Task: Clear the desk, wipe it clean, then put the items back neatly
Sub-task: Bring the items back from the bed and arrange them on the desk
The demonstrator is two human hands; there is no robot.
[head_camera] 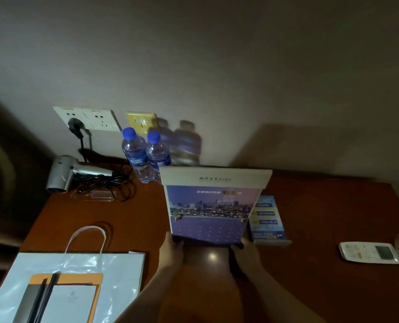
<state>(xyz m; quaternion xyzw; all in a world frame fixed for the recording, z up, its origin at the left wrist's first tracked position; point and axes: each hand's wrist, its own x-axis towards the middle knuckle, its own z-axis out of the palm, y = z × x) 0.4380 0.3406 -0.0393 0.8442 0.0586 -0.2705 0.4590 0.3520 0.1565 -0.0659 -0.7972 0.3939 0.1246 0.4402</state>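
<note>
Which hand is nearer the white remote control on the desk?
Right. The right hand grips the calendar's lower right corner, on the side toward the remote control; the left hand grips the lower left corner, farther away.

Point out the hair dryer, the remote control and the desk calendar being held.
hair dryer (64,174): head view, on its silver barrel.
remote control (368,252): head view, on the middle of its white face.
desk calendar (211,206): head view, on the city photo of its front page.
</note>
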